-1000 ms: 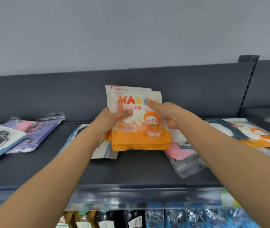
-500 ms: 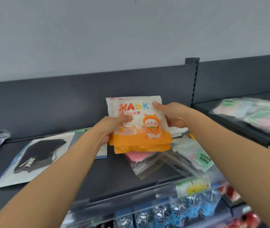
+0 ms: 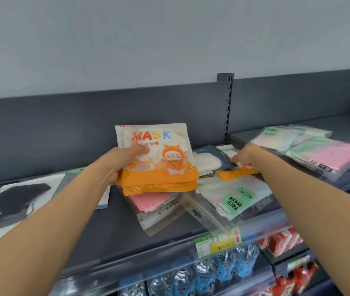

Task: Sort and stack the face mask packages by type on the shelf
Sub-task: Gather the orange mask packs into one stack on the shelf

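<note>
My left hand (image 3: 118, 162) grips a small stack of orange-and-white MASK packages (image 3: 159, 159), held upright above the dark grey shelf (image 3: 110, 227). My right hand (image 3: 245, 155) reaches to the right, its fingers on another orange package (image 3: 234, 173) that lies partly under a dark blue package (image 3: 214, 154). I cannot tell if it has a firm grip. Under the held stack lie a clear pack of pink masks (image 3: 155, 202) and a white pack with a green FACE MASK label (image 3: 234, 199).
A large package with a black mask (image 3: 14, 201) lies at the left of the shelf. Pastel pink and green packs (image 3: 323, 152) cover the neighbouring shelf at right, past an upright post (image 3: 226, 103). Bottles (image 3: 223, 268) and red goods (image 3: 285, 240) fill the shelves below.
My right hand has let go of the held stack and moved right onto the orange package on the shelf. The view has shifted further right.
</note>
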The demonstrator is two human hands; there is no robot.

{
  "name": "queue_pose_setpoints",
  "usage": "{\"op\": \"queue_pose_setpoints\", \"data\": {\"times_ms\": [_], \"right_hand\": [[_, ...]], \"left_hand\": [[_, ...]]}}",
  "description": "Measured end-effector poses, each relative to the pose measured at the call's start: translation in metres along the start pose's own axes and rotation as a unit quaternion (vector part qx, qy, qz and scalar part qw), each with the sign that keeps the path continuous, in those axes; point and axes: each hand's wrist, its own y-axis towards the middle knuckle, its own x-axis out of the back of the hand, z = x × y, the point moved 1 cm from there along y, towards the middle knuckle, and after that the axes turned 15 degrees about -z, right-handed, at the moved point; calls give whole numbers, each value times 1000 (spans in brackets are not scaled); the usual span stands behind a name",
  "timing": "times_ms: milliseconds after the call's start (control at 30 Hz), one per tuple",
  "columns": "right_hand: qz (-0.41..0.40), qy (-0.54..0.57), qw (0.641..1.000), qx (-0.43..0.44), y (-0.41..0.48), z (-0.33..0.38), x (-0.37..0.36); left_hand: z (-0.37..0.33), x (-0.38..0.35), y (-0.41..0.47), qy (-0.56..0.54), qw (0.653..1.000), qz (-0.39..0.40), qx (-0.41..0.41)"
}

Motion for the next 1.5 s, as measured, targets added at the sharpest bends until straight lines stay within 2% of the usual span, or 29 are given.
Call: {"op": "queue_pose_setpoints", "data": {"times_ms": [67,200,333,467,667,833,933,1100,1233,1300,1333,1367,1500], "right_hand": [[-3,-8,1000,-10,-3,4,3],[21,-37,999,23,0,9,0],[20,-12,999,21,5,10,-6],[4,7,1000,12,8,12,-11],[-24,-45,999,10,6,6,-9],[-38,-26,999,19,-4,9,-4],[-27,1,1000,-16,-8,9,-2],[-118,21,993,-11,0,9,11],[-188,166,968,-14,1,10,30],[-221,340,910,-88,2,10,35],[-262,332,903,-73,5,10,36],[-306,351,882,-74,5,11,38],[-360,412,836,-30,-5,23,44]], "left_hand": [[-1,0,-2,4,1000,-3,-3],[0,0,-5,2,1000,-8,-2],[1,3,-8,-11,1000,-7,-4],[3,8,-9,-10,1000,-12,-4],[4,14,-9,-14,1000,-19,-8],[4,14,-7,-12,1000,-20,-5],[4,15,-6,-9,1000,-23,-6],[3,15,-7,-15,1000,-23,-6],[2,17,-7,-23,999,-24,-10],[3,18,-6,-24,999,-23,-12],[4,18,-6,-25,999,-23,-12],[4,18,-5,-23,999,-22,-13],[5,18,-5,-20,999,-20,-20]]}}
